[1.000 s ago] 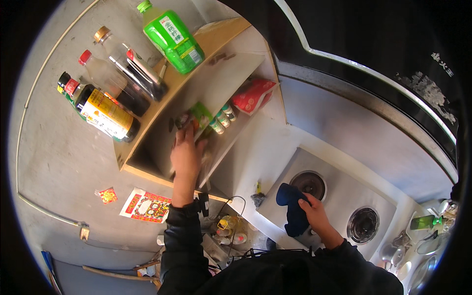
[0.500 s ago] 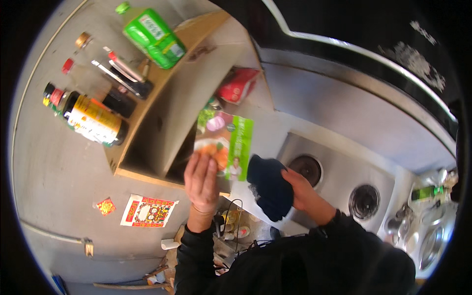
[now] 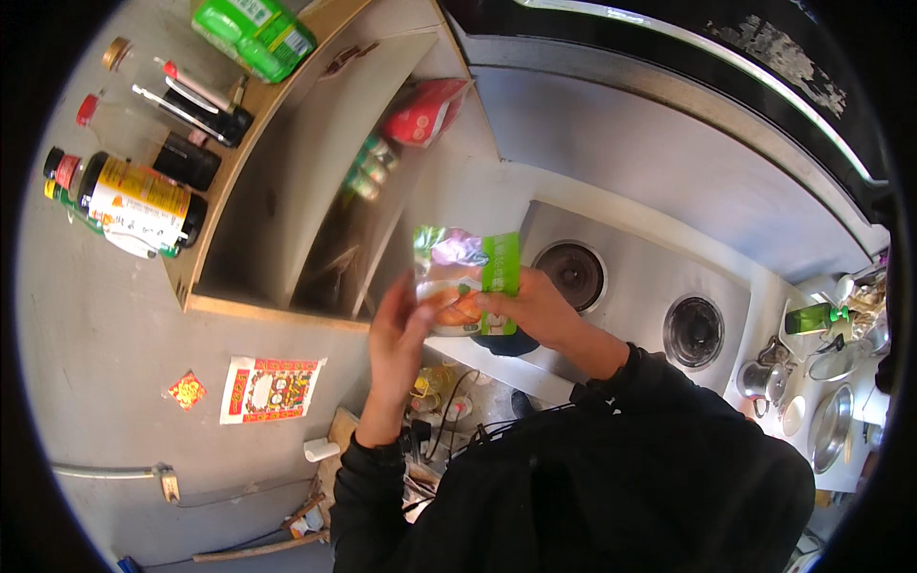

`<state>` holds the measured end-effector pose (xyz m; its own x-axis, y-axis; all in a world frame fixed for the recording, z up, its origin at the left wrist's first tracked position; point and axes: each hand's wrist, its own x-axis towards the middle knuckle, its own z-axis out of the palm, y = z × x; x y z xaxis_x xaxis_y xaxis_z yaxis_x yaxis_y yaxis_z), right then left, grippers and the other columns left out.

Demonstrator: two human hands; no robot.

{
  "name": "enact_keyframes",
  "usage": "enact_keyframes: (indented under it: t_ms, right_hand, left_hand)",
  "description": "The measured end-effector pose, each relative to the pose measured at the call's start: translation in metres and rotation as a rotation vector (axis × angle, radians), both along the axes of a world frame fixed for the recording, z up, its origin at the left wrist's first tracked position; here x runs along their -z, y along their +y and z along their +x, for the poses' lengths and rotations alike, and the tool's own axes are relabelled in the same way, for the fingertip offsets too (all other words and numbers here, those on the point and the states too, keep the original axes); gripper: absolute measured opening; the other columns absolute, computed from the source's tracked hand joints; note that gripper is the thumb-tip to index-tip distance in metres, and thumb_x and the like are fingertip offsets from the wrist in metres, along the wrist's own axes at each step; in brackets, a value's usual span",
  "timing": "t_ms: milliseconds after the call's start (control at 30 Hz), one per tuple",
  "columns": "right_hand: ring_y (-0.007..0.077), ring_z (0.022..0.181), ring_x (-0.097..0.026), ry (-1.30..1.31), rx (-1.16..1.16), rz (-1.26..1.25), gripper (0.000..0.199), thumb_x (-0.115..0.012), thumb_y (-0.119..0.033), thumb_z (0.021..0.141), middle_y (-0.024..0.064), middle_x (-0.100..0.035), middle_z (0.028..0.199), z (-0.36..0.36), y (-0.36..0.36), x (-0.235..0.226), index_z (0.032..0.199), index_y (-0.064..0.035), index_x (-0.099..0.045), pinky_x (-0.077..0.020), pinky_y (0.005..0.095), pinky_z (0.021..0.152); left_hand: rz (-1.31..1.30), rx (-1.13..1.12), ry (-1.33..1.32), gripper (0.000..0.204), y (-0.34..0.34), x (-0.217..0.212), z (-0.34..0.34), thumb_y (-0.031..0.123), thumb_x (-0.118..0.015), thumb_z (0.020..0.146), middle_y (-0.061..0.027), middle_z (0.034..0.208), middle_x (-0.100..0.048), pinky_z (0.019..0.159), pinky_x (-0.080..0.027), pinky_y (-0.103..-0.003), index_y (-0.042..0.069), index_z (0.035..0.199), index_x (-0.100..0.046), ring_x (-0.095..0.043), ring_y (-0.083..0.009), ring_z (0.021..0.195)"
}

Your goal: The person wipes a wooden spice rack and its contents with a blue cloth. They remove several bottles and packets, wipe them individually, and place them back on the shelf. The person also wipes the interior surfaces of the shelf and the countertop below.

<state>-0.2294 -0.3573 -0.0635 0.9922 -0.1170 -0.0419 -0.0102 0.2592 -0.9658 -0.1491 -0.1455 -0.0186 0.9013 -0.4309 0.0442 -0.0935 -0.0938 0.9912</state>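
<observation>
The packet (image 3: 457, 279) has moved from the shelf unit (image 3: 258, 313) toward the stove (image 3: 635, 291); thumb and fingers of left hand (image 3: 394, 349) and right hand (image 3: 544, 310) pinch its opposite edges, above the partly hidden dark blue cloth (image 3: 506, 343).

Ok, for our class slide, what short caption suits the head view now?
Left hand and right hand hold a colourful packet near a wooden shelf and a two-burner stove.

Dark cloth (image 3: 508, 345) mostly hidden behind packet (image 3: 457, 272), full shape not clear; right hand (image 3: 543, 310) has most fingers hidden there too; shakers (image 3: 371, 168) blurred, contents unclear; green bottle (image 3: 254, 38) cut off by top edge.
</observation>
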Motion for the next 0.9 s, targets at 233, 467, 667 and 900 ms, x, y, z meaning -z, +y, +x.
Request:
enact_keyframes:
  t_ms: [233, 467, 667, 900]
  right_hand:
    - [0.0059, 0.089, -0.062, 0.235, 0.051, -0.022, 0.033, -0.070, -0.030, 0.105, 0.0008, -0.072, 0.098, 0.005, 0.009, 0.004, 0.117, 0.0003, -0.074, -0.0527, 0.0266, 0.078]
    - [0.0128, 0.093, -0.070, 0.059, 0.469, 0.590, 0.035, -0.073, -0.021, 0.103, 0.0037, -0.075, 0.107, 0.025, -0.024, 0.028, 0.132, -0.0029, -0.068, -0.0595, 0.0305, 0.083]
    - [0.0223, 0.098, -0.073, -0.103, 0.316, 0.647, 0.048, -0.071, -0.018, 0.103, 0.0118, -0.072, 0.119, -0.002, -0.054, 0.013, 0.147, -0.0038, -0.057, -0.0623, 0.0376, 0.085]
    - [0.0246, 0.130, -0.062, -0.196, 0.410, 0.130, 0.044, -0.068, -0.015, 0.102, 0.0163, -0.062, 0.147, -0.040, -0.004, 0.002, 0.143, -0.0002, -0.058, -0.0481, 0.0361, 0.110]
  left_hand:
    - [-0.006, -0.026, 0.204, 0.009, 0.016, 0.028, -0.006, 0.010, -0.077, 0.099, 0.0029, 0.094, -0.071, 0.076, -0.047, -0.023, 0.001, 0.101, -0.076, -0.059, -0.0051, 0.085]
    - [-0.189, -0.083, 0.340, 0.016, 0.014, 0.028, -0.010, 0.007, -0.072, 0.101, -0.0039, 0.107, -0.075, 0.086, -0.052, -0.025, -0.002, 0.114, -0.074, -0.067, -0.0096, 0.095]
    - [-0.308, -0.088, 0.361, 0.026, 0.018, 0.036, -0.007, 0.005, -0.069, 0.103, -0.0070, 0.121, -0.074, 0.095, -0.055, -0.029, -0.002, 0.127, -0.068, -0.070, -0.0146, 0.109]
    - [-0.452, -0.053, 0.387, 0.036, -0.002, 0.020, -0.015, 0.005, -0.063, 0.105, -0.0131, 0.131, -0.070, 0.100, -0.057, -0.037, -0.002, 0.139, -0.057, -0.070, -0.0219, 0.116]
